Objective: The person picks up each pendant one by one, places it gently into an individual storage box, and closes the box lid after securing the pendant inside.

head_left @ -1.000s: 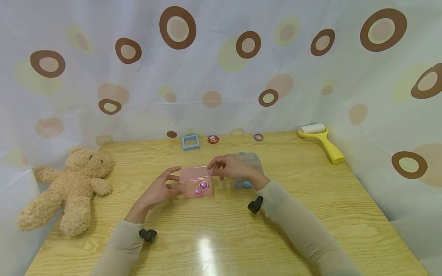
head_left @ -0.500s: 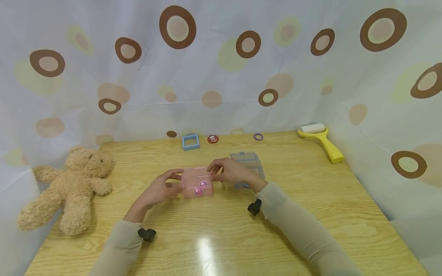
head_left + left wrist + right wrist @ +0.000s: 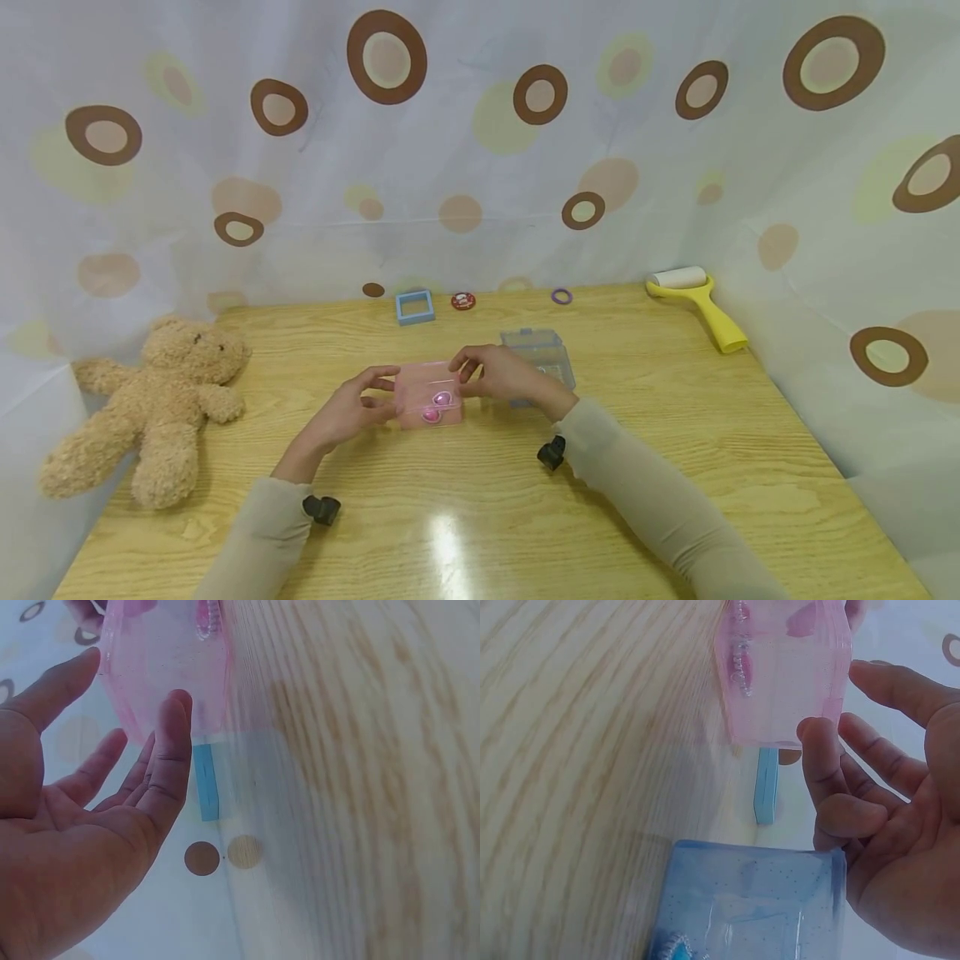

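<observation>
A pink clear plastic box (image 3: pixel 416 404) sits mid-table, its lid lowered over two pink beaded ornaments (image 3: pixel 437 407). My left hand (image 3: pixel 348 408) reaches its left end, thumb and forefinger spread at the box without wrapping round it. At the right end is my right hand (image 3: pixel 502 372); thumb and forefinger tips stand apart at the box's edge. In both wrist views the fingertips meet or nearly meet the pink wall. Beside my right hand, a blue clear box (image 3: pixel 750 892) stands with its lid up, partly hidden in the head view; a blue beaded ornament (image 3: pixel 677 949) shows in it.
Along the table's back lie a light-blue square frame (image 3: pixel 415 318), a red round chip (image 3: pixel 462 302) and a purple ring (image 3: pixel 561 297). A yellow-handled roller (image 3: pixel 708 308) lies at the back right. A teddy bear (image 3: pixel 165 408) lies on the left. Patterned curtains enclose the table.
The pink box's raised lid has come down toward me over the ornaments. My right hand has dropped slightly; my left hand has stayed nearly in place.
</observation>
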Available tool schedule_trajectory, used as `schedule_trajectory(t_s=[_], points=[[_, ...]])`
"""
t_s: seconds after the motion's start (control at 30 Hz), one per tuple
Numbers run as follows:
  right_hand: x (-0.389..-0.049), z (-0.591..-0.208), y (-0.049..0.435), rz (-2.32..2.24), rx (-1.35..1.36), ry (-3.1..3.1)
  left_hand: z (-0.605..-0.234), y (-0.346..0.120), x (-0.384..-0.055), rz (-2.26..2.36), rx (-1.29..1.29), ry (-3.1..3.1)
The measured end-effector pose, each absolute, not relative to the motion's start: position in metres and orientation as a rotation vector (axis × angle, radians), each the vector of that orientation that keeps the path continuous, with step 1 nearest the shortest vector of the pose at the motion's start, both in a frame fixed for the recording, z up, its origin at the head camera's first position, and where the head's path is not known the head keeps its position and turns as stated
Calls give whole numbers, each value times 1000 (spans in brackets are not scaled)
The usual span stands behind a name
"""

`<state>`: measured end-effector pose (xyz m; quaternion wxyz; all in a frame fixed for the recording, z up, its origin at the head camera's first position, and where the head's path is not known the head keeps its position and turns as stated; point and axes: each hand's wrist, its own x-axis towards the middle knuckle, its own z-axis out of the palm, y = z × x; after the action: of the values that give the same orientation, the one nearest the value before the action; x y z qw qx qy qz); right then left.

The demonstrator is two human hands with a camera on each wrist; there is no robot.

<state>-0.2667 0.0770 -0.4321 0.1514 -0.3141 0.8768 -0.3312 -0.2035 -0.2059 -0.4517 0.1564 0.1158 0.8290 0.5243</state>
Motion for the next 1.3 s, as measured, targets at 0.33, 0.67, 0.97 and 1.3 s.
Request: schedule_trajectory(t_s=[0.33, 0.67, 0.97, 1.3], points=[[-272, -431, 89, -1040, -909, 2469, -452, -207, -204, 1495, 312, 2396], [-284, -421, 121, -1163, -791, 2434, -442, -203, -207, 1496, 238, 2495], [-293, -419, 149, -1153, -693, 2532, -431, -185, -210, 1457, 268, 2643], [-302, -417, 176, -1234, -584, 2529, -420, -152, -219, 1518, 300, 2603]])
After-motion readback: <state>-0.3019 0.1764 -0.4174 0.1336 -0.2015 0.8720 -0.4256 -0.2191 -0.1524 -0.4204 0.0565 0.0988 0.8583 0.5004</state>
